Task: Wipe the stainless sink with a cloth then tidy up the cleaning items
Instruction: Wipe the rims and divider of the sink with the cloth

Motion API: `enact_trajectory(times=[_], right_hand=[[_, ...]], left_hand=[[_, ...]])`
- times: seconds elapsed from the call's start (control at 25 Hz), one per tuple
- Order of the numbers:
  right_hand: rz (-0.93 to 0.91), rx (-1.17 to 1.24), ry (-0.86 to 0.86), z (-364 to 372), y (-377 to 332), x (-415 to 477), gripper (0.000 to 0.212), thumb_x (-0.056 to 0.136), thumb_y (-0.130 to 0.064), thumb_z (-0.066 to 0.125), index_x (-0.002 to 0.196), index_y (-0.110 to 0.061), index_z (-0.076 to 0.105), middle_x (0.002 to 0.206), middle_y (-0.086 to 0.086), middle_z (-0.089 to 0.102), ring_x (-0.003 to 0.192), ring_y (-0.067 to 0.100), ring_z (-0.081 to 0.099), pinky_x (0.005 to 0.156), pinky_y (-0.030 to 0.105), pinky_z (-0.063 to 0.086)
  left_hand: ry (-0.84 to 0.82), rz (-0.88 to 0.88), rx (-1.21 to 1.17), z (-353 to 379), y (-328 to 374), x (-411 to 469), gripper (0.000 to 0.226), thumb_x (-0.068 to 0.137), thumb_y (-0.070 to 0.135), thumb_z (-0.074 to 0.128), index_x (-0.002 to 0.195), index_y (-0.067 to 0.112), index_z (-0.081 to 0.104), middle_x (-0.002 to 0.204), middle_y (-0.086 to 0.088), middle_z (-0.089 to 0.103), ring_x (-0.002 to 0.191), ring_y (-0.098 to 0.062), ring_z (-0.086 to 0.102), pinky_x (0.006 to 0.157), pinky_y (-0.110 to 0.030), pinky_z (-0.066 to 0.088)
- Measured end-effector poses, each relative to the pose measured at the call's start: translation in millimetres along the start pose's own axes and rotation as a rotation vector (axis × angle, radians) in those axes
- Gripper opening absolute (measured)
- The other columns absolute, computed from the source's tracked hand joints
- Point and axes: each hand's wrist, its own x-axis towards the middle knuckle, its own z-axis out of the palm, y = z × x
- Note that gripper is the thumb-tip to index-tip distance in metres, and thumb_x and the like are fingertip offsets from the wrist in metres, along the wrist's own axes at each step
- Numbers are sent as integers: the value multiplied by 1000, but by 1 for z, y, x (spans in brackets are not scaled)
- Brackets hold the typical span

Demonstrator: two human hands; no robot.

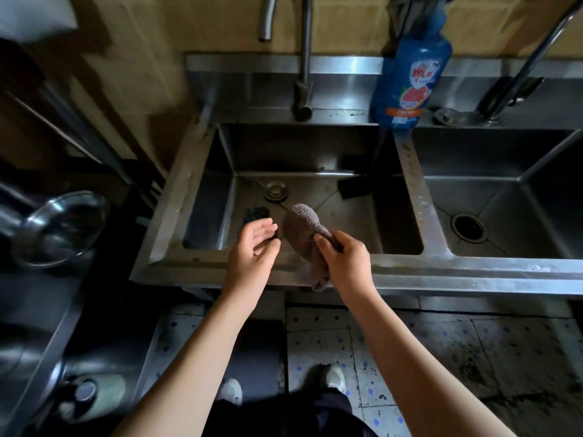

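Dim stainless sink (176,212): right hand (344,260) grips cloth (304,230); left hand (254,247) relaxed, apparently empty.

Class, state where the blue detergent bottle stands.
In the head view, the blue detergent bottle stands on the sink's back ledge, right of the tap, behind the divider between the basins.

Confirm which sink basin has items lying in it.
The left basin, by the right hand gripping the brown cloth: a black brush and black pad sit in it. The right basin shows only its drain.
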Motion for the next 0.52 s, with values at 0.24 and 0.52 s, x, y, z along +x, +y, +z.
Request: enact_trajectory(times=[0.24, 0.52], right_hand=[[69, -57, 100, 92, -45, -23, 28, 86, -27, 60, 59, -21, 54, 59, -9, 55, 56, 5, 48, 47, 13, 33], [90, -137, 156, 162, -74, -37, 23, 86, -28, 59, 79, -7, 64, 79, 6, 62, 75, 22, 56, 61, 29, 39]], left_hand=[[-52, 10, 53, -120, -6, 26, 28, 84, -6, 54, 105, 14, 52, 104, -2, 59, 95, -7, 56, 78, -3, 44], [-41, -42, 161, -213, -20, 52, 29, 86, -1, 55, 112, 11, 52, 111, -2, 58, 102, -10, 54, 85, -14, 46]])
